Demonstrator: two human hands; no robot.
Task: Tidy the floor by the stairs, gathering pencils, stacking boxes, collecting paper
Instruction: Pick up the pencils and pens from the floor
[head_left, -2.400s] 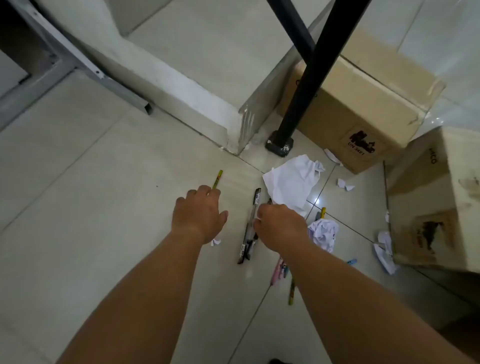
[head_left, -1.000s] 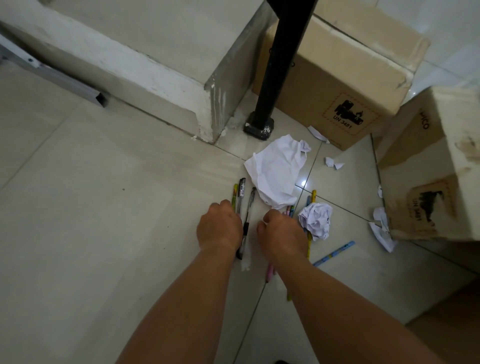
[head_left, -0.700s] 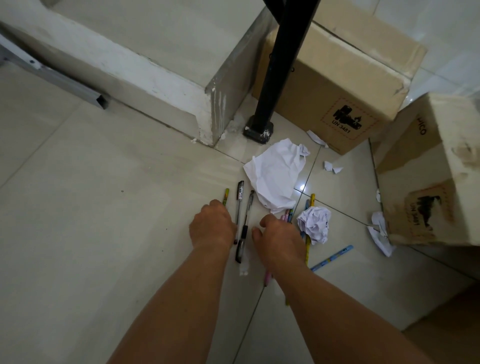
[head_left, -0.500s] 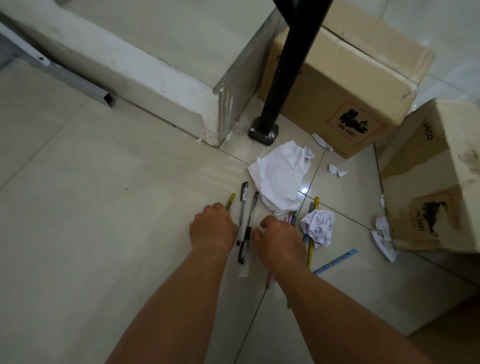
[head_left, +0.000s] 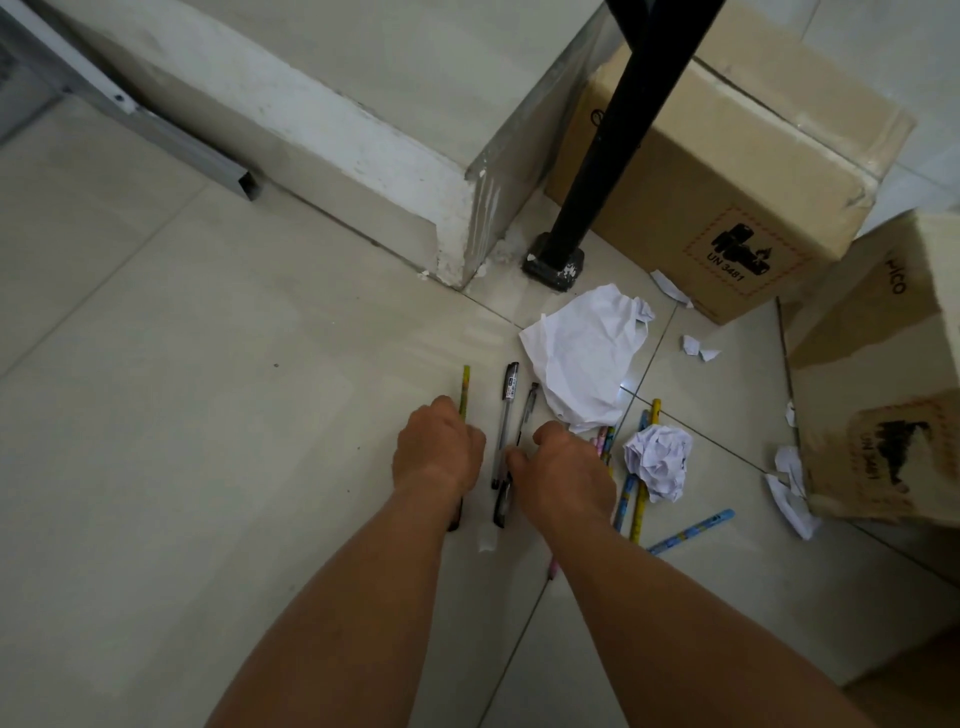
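Pencils (head_left: 693, 531) lie loose right of the right hand (head_left: 563, 473), paper (head_left: 582, 358) and boxes (head_left: 691, 171) beyond not yet gathered; the left hand (head_left: 439, 452) curls round a yellow pencil (head_left: 465, 387), the right's hold unclear.

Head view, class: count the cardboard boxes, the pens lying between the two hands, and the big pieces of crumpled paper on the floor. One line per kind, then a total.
Cardboard boxes: 2
Pens: 2
Big crumpled papers: 2
Total: 6
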